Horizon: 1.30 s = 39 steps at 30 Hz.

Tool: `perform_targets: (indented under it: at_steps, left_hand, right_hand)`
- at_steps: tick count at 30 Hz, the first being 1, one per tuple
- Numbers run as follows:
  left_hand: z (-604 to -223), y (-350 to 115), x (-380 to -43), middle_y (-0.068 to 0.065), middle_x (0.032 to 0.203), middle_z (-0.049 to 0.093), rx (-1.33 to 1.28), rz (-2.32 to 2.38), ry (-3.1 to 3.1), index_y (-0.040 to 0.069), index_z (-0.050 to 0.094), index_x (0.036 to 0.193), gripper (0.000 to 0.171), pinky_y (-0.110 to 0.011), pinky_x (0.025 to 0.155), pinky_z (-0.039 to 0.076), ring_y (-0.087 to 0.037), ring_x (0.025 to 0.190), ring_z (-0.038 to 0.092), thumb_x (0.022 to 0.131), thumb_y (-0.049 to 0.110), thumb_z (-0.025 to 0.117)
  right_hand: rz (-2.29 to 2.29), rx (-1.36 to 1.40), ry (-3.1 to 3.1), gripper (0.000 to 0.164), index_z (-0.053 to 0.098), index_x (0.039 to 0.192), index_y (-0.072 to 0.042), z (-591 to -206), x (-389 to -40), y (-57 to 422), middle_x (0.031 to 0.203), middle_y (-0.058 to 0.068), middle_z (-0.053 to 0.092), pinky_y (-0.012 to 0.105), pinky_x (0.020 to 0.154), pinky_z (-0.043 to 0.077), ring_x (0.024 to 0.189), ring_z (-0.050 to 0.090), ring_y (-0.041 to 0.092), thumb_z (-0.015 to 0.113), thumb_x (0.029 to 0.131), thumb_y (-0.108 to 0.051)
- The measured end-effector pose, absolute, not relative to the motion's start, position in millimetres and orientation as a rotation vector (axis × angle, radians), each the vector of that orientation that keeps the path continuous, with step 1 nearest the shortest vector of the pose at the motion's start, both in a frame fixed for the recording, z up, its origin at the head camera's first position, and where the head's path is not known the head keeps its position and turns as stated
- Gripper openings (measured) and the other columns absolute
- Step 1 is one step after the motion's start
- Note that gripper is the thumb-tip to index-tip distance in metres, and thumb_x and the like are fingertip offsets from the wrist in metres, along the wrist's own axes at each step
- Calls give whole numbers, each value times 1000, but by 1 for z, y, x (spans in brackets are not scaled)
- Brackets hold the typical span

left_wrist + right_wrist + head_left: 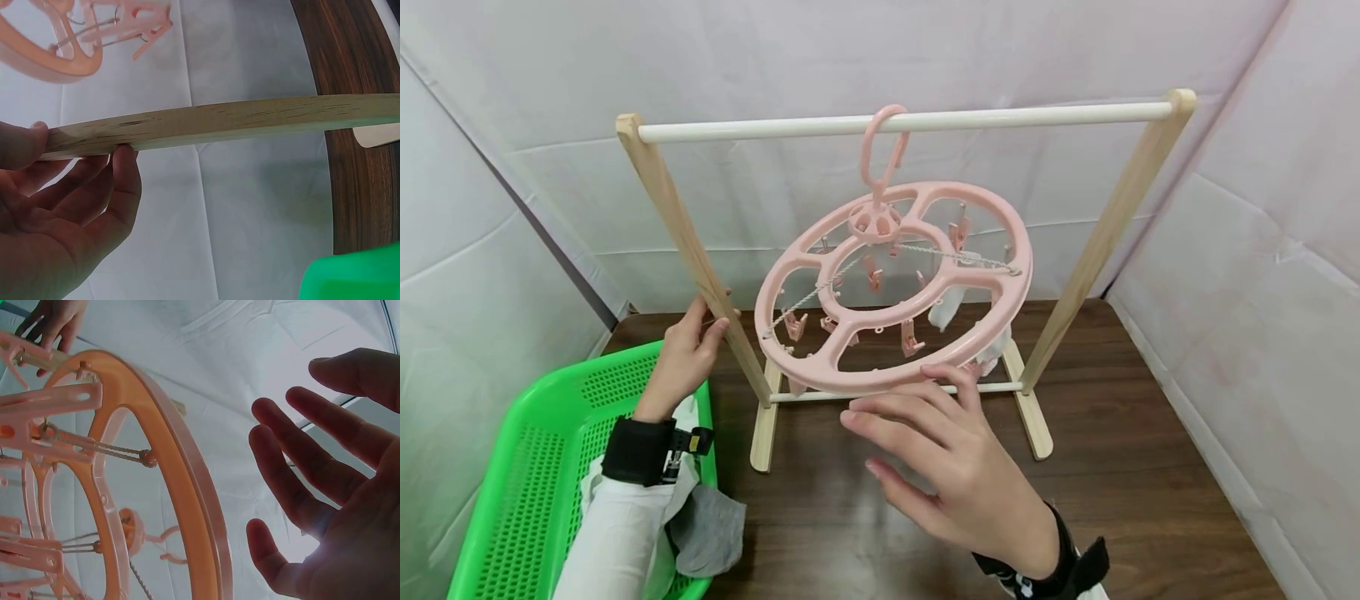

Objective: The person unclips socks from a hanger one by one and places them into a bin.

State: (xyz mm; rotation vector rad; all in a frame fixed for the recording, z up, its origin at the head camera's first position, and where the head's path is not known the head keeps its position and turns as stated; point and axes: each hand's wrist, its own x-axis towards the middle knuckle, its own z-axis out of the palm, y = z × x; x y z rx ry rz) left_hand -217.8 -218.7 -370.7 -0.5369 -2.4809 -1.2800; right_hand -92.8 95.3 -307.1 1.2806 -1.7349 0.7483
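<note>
A pink round clip hanger [831,375] hangs tilted by its hook [872,150] from the white bar [760,129] of a wooden rack. My left hand [683,358] holds the rack's left wooden post [673,208], with thumb and fingers on opposite sides of it in the left wrist view. Fingers spread and loosely bent, my right hand [951,462] is at the hanger's near rim and holds nothing. In the right wrist view its fingertips are apart from the ring [200,506]. Several pink clips [912,339] dangle below, and a small white cloth item [947,307] hangs at the right side.
A green basket [523,404] stands at the left under my left forearm. White cloth lies in it, and a grey cloth piece [707,529] drapes over its right edge. The rack's feet [1033,421] rest on the dark wooden table [1120,467]. White sheets [1262,275] enclose the back and sides.
</note>
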Motion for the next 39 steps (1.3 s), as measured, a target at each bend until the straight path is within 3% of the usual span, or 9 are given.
perform_targets:
  at_steps: [6, 11, 14, 18, 21, 24, 31, 39]
  left_hand:
    - [-371, -217, -218, -31, 122, 55, -548, -1276, -2486, -2, 36, 143, 41, -55, 90, 45, -46, 116, 52, 104, 5, 42]
    - [-370, -214, -221, -31, 120, 57, -547, -1261, -2472, -2, 38, 142, 40, -56, 88, 46, -45, 114, 54, 103, 4, 43]
    - [-370, -214, -221, -31, 120, 57, -531, -1254, -2467, -2, 38, 142, 40, -56, 85, 47, -45, 113, 55, 103, 3, 42]
    - [-370, -214, -221, -30, 120, 58, -519, -1255, -2474, -1, 38, 142, 40, -56, 86, 47, -45, 113, 55, 103, 4, 42]
    - [-372, -214, -222, -29, 120, 58, -524, -1257, -2474, -1, 38, 143, 40, -56, 86, 47, -44, 113, 55, 103, 4, 42]
    - [-373, -213, -222, -29, 119, 58, -526, -1258, -2468, -2, 38, 142, 39, -55, 85, 47, -44, 113, 55, 103, 4, 43]
    - [-373, -213, -222, -32, 124, 53, -517, -1281, -2463, -4, 39, 141, 39, -55, 87, 47, -46, 117, 52, 103, 3, 43]
    - [-376, -214, -221, -32, 126, 52, -517, -1268, -2451, -3, 40, 141, 39, -55, 87, 47, -46, 116, 53, 103, 4, 45]
  right_hand:
    - [813, 1196, -1648, 21, 69, 102, 3, -298, -102, 120, 102, 14, 68, 48, 93, 35, 96, 59, 33, 56, 96, -11]
    - [938, 1046, -1675, 21, 67, 95, 10, -278, -128, 161, 99, 21, 68, 42, 98, 38, 102, 57, 33, 50, 88, -1]
    - [955, 1027, -1808, 32, 66, 103, 11, -269, -159, 191, 110, 24, 65, 43, 103, 35, 113, 53, 32, 41, 82, 10]
    - [850, 1070, -2076, 61, 60, 125, 5, -271, -205, 224, 136, 21, 52, 44, 111, 23, 133, 37, 31, 32, 74, 23]
    - [753, 1123, -2220, 75, 52, 137, 0, -277, -233, 237, 145, 17, 43, 44, 114, 16, 140, 26, 30, 34, 69, 29]
    - [708, 1177, -2279, 75, 48, 140, -1, -280, -248, 242, 144, 18, 44, 47, 114, 14, 141, 24, 31, 42, 72, 29]
    - [730, 1176, -2314, 62, 48, 141, -4, -282, -240, 246, 140, 17, 48, 55, 109, 19, 138, 30, 35, 58, 82, 15]
    - [655, 1193, -2187, 55, 49, 137, 1, -292, -210, 245, 136, 16, 53, 53, 103, 22, 128, 39, 39, 55, 83, -2]
